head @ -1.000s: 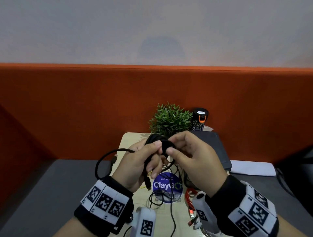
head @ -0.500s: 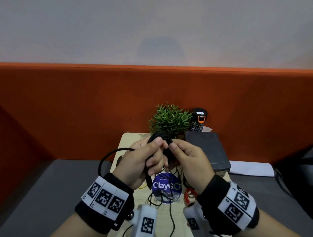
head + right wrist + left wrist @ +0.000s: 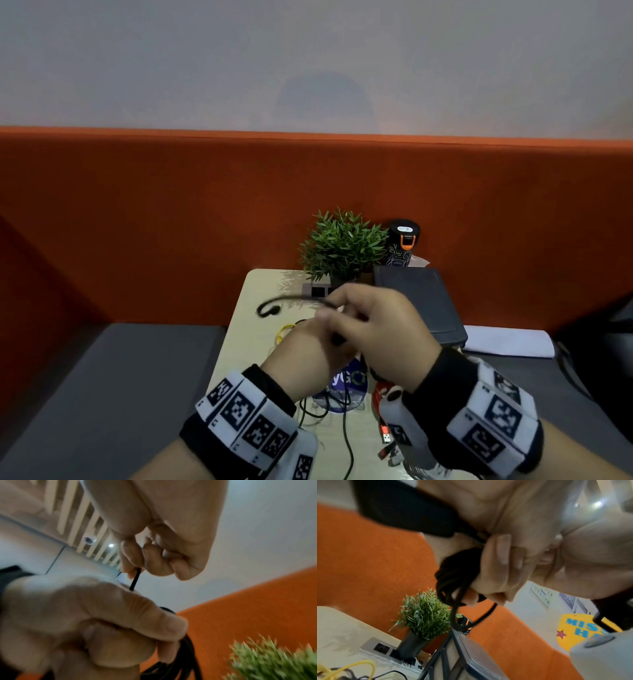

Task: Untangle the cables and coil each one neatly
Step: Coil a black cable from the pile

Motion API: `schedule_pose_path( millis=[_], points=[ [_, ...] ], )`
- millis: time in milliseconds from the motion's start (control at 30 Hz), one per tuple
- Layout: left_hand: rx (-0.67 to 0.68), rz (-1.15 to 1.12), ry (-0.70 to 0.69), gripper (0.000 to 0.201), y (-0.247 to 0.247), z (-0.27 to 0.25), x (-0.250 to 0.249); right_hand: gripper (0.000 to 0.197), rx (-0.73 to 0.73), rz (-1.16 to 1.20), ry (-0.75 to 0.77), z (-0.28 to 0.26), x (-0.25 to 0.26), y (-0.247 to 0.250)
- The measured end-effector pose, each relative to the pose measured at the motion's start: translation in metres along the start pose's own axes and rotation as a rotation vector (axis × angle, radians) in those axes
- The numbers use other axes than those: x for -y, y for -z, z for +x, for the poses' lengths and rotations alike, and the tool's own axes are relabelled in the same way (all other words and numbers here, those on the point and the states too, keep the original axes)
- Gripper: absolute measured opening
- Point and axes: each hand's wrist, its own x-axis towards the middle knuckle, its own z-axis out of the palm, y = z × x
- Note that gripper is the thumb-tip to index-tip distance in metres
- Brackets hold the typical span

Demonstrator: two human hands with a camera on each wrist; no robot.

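Note:
My left hand grips a small coil of black cable, fingers curled round the bundle. My right hand lies over it and pinches a strand of the same cable between thumb and forefinger. The cable's free end curves out to the left above the small beige table. On the table lie a yellow cable, a red cable with a USB plug, and loose black cable across a blue round sticker. The coil itself is hidden by my hands in the head view.
A potted green plant and a black bottle with an orange clip stand at the table's back. A dark flat case lies at the right, a socket plate by the plant. Grey seats flank the table, under an orange partition.
Both hands have dropped lower toward the table and the right hand now covers the left. The large loose loop at the left has shrunk to a short end sticking out.

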Motion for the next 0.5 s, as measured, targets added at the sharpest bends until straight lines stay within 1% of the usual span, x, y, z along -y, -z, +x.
schedule_pose_path(
  millis=[33, 67, 133, 167, 267, 400, 467, 500],
  points=[
    [-0.009, -0.042, -0.004, 0.032, -0.001, 0.001, 0.003, 0.015, -0.027, 0.152, -0.098, 0.003, -0.003, 0.004],
    [0.018, -0.083, -0.011, 0.022, 0.001, -0.001, 0.003, 0.016, -0.061, 0.296, -0.190, 0.006, -0.005, 0.009],
    [0.071, -0.292, -0.004, 0.023, 0.002, 0.000, 0.008, 0.015, -0.102, 0.496, -0.305, 0.011, -0.010, 0.016],
    [0.091, -0.388, 0.008, 0.024, 0.004, -0.002, 0.007, 0.013, -0.109, 0.546, -0.329, 0.012, -0.012, 0.017],
    [0.132, -0.586, 0.017, 0.023, 0.006, -0.005, 0.005, 0.010, -0.121, 0.594, -0.363, 0.012, -0.016, 0.015],
    [0.153, -0.671, 0.016, 0.022, 0.004, -0.008, 0.000, 0.015, -0.106, 0.514, -0.415, 0.016, -0.022, 0.015],
    [0.128, -0.735, 0.006, 0.025, 0.004, -0.009, -0.002, 0.020, -0.110, 0.509, -0.400, 0.016, -0.025, 0.014],
    [0.106, -0.788, -0.002, 0.028, 0.005, -0.009, -0.002, 0.024, -0.120, 0.499, -0.365, 0.015, -0.025, 0.013]
  ],
)
